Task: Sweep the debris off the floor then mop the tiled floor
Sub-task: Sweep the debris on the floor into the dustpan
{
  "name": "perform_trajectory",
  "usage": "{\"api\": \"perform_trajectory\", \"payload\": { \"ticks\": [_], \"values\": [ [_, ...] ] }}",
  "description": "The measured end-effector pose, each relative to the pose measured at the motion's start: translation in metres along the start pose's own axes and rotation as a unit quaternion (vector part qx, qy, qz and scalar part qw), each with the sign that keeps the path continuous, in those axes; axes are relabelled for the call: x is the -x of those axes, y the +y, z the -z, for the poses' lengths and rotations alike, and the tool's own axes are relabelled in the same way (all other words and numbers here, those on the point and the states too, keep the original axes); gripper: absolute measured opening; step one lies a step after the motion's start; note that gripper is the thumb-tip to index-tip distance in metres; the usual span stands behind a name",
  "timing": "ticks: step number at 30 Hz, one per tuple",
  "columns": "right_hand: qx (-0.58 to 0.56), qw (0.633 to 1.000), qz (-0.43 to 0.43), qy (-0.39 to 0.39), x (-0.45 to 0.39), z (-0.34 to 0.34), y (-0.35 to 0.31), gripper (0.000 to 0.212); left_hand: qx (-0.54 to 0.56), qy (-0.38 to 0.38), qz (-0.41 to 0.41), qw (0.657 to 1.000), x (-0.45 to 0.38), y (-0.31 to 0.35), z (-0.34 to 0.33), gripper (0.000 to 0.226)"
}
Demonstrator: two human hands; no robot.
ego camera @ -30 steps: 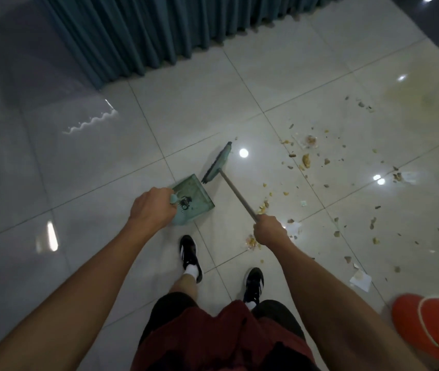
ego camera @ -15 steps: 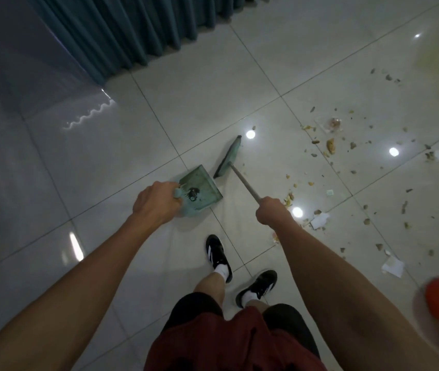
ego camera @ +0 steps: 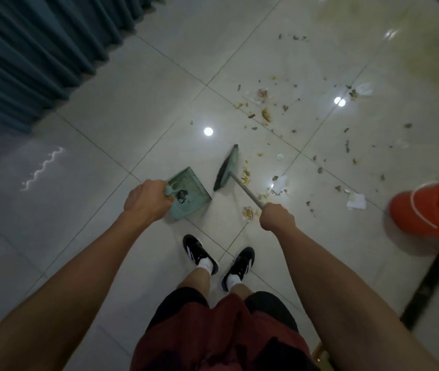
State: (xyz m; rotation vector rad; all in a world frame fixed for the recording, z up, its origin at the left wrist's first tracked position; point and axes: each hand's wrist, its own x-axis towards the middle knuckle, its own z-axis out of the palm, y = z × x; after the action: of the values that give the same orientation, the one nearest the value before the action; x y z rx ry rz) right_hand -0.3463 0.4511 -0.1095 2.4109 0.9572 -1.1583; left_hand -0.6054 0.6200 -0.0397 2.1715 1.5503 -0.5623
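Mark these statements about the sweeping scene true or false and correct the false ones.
1. The left hand grips the dustpan. True.
2. The right hand holds a mop. False: it grips the broom by its handle.
3. The debris lies mostly to the person's right of the broom head. True.
4. The orange bucket stands beside the curtain. False: it stands at the right edge, far from the curtain.

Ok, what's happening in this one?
A person is sweeping a tiled floor. The left hand grips a green dustpan set on the tiles; the right hand grips the broom, its head beside the pan. Most debris is unswept, to the right. An orange bucket stands nearby.
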Motion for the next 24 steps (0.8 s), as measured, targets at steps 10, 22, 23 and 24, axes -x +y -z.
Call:
{"api": "perform_trajectory", "payload": {
  "ticks": [10, 22, 23, 24],
  "values": [
    [-0.098, 0.994, -0.029, 0.033, 0.021, -0.001, 0.093, 0.027, -0.038, -0.008, -0.079, 0.996, 0.011, 0.106, -0.003, 0.003],
    [-0.163, 0.985, -0.027, 0.054, 0.013, 0.025, 0.073, 0.03, -0.077, 0.023, -0.101, 0.992, -0.025, 0.117, 0.037, 0.009],
    [-0.158, 0.986, -0.024, 0.053, 0.008, 0.029, 0.064, 0.03, -0.075, 0.025, -0.097, 0.992, -0.032, 0.11, 0.043, 0.009],
    [-0.155, 0.986, -0.021, 0.052, 0.003, 0.032, 0.054, 0.03, -0.072, 0.027, -0.093, 0.993, -0.038, 0.102, 0.049, 0.009]
  ]
}}
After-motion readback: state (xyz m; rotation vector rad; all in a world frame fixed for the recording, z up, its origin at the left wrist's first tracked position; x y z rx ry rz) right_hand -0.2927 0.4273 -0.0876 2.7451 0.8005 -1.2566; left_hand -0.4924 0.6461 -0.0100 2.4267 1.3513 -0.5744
